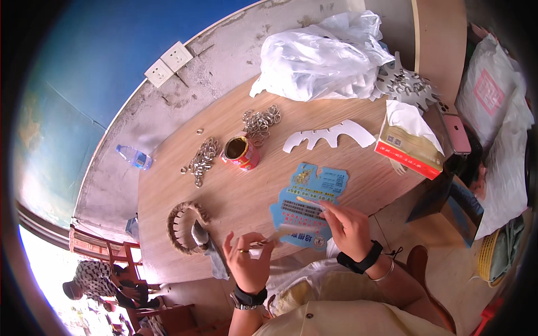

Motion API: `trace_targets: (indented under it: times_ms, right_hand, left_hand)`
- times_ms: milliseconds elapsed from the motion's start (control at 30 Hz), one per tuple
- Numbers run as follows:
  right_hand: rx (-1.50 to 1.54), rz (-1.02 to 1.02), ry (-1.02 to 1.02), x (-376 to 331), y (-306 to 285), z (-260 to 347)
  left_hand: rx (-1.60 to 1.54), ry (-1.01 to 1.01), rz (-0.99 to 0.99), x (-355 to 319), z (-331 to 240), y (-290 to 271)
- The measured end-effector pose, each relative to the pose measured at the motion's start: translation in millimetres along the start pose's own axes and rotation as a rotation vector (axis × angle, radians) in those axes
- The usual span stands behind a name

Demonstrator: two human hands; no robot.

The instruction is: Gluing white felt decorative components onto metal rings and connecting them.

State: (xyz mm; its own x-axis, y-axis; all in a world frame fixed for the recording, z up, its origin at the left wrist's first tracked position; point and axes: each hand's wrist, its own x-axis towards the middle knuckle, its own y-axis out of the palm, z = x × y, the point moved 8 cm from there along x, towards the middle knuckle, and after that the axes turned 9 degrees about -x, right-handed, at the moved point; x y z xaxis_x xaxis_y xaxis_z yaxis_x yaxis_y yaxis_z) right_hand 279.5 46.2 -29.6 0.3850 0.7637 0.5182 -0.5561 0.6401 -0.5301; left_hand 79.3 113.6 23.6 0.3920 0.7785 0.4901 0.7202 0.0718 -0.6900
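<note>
Near the table's front edge, my left hand (249, 259) pinches a small shiny piece (259, 243) between thumb and finger; its kind is too blurred to tell. A pale smear of motion lies just right of those fingertips. My right hand (348, 225) is closed on a thin stick (307, 200) with a yellowish-brown end, which points left. Beneath both hands lies a blue printed card (319, 178) with a wavy, cut-out outline. Beyond it, a red tin can (246, 161) holds something dark brown. Piles of metal rings (204, 158) lie beside the can.
A curved white notched strip (328, 134) lies farther back, near a tissue box (412, 143). At the left are a curved brown furry band (175, 232) and a grey cloth (216, 260). White plastic bags (319, 61), a plastic bottle (134, 157) and a pink phone (457, 134) line the edges.
</note>
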Motion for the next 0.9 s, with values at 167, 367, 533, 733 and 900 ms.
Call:
trace_targets:
  times_ms: [167, 367, 533, 733, 900]
  right_hand:
    - [0.084, 0.034, 0.082, -3, 2, -7]
    - [0.135, 0.009, 0.045, -1, 3, -5]
    - [0.154, 0.040, 0.074, -1, 5, -6]
    - [0.139, 0.078, 0.153, -1, 6, -6]
    - [0.139, 0.086, 0.169, -2, 6, -8]
  left_hand:
    - [0.193, 0.096, -0.290, 1, -16, -26]
    - [0.364, 0.258, -0.290, -15, -32, -12]
    - [0.358, 0.250, -0.231, -22, -43, 3]
    - [0.186, 0.089, -0.043, -44, -27, 30]
    - [0.126, 0.134, -0.069, -44, -18, 30]
